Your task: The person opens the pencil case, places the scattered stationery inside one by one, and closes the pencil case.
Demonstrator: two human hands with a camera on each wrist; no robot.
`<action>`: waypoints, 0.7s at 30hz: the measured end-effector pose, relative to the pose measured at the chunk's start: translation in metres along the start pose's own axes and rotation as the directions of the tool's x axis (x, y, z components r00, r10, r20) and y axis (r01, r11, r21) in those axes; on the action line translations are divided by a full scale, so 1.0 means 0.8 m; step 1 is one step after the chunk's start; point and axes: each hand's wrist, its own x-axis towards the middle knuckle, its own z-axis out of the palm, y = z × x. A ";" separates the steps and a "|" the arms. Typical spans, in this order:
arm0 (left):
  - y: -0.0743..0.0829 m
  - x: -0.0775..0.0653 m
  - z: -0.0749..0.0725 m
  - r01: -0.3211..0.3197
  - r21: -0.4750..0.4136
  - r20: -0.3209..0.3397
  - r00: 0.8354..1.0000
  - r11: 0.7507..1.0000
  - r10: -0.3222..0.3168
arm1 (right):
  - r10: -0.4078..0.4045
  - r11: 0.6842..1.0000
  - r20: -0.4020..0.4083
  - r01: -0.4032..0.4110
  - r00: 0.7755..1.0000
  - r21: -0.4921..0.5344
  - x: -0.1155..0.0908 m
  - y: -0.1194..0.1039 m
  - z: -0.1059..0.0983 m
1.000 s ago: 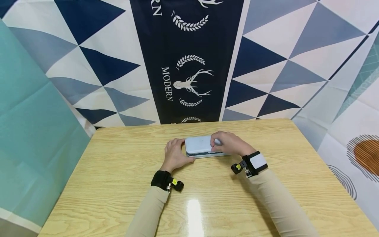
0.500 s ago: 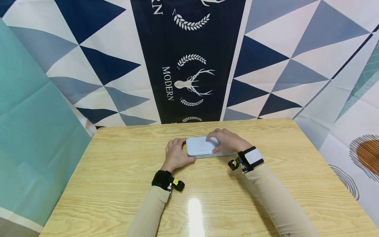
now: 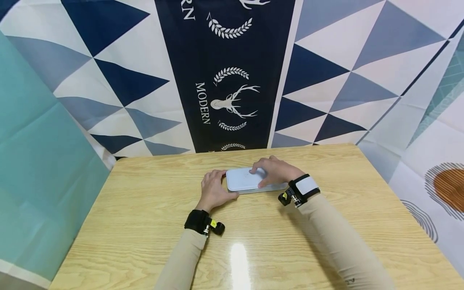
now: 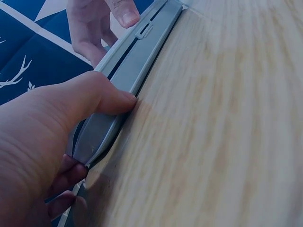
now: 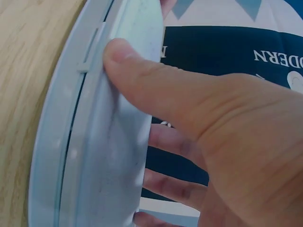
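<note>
A pale blue-white pencil case (image 3: 239,179) lies flat at the table's far middle, its lid lowered onto its base. Along its front runs a small clasp (image 4: 145,31), with a thin dark seam between lid and base. My left hand (image 3: 214,190) grips the left end, thumb (image 4: 116,97) on the front wall and fingers round the end. Over the right half of the lid, my right hand (image 3: 277,172) holds the case. Its thumb (image 5: 124,57) presses the lid's front edge beside the clasp, and its other fingers reach toward the far side. The case's contents are hidden.
The case rests on a light wood-grain table (image 3: 152,225). A patterned cloth (image 3: 232,80) hangs behind the table's back edge, and a teal cloth (image 3: 32,161) hangs at the left. Both wrists wear black camera straps (image 3: 197,221).
The lid has come down from slightly raised. My right hand has shifted from curled fingers at the front edge to a wider hold across the lid. My left hand stays put.
</note>
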 end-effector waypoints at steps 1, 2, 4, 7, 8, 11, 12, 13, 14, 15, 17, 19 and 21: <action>0.000 0.000 0.000 0.003 0.000 0.002 1.000 1.000 -0.003 | 0.000 1.000 0.002 0.000 1.000 0.001 0.000 0.000 0.000; 0.000 0.000 -0.001 0.004 0.000 0.002 1.000 1.000 -0.004 | 0.001 1.000 0.004 -0.001 1.000 -0.002 0.001 -0.001 0.000; 0.000 0.000 -0.001 0.005 0.001 0.001 1.000 1.000 -0.005 | 0.004 1.000 0.008 -0.003 1.000 -0.008 0.002 -0.002 -0.001; 0.000 0.000 -0.001 0.011 0.009 0.009 1.000 1.000 -0.011 | 0.012 1.000 0.018 -0.012 1.000 -0.014 0.002 -0.002 -0.001; 0.000 0.000 0.000 0.012 0.008 0.008 1.000 1.000 -0.012 | 0.015 1.000 0.021 -0.014 1.000 -0.017 0.003 -0.002 -0.001; 0.000 0.001 0.000 0.010 0.005 0.008 1.000 1.000 -0.010 | 0.014 1.000 0.024 -0.013 1.000 -0.022 0.002 -0.002 0.000; 0.000 0.001 0.000 0.008 0.003 0.007 1.000 1.000 -0.008 | 0.013 1.000 0.023 -0.012 1.000 -0.024 0.002 -0.002 0.000; 0.000 0.001 -0.001 0.007 0.005 0.007 1.000 1.000 -0.007 | 0.011 1.000 0.021 -0.011 1.000 -0.024 0.002 -0.002 0.000; 0.000 0.001 -0.001 0.006 0.006 0.007 1.000 1.000 -0.006 | 0.008 1.000 0.018 -0.007 1.000 -0.024 0.003 -0.002 0.000; 0.000 0.002 -0.001 0.005 0.007 0.008 1.000 1.000 -0.006 | 0.005 1.000 0.016 -0.005 1.000 -0.024 0.003 -0.002 0.000; 0.000 0.002 -0.002 0.005 0.008 0.007 1.000 1.000 -0.005 | 0.002 1.000 0.014 -0.002 1.000 -0.024 0.003 -0.002 0.000; 0.000 0.002 -0.002 0.005 0.006 0.010 1.000 1.000 -0.005 | 0.003 1.000 0.015 -0.002 1.000 -0.025 0.003 -0.002 0.000; -0.001 0.002 -0.002 0.004 0.004 0.013 1.000 1.000 -0.004 | 0.005 1.000 0.016 -0.005 1.000 -0.027 0.003 -0.003 0.000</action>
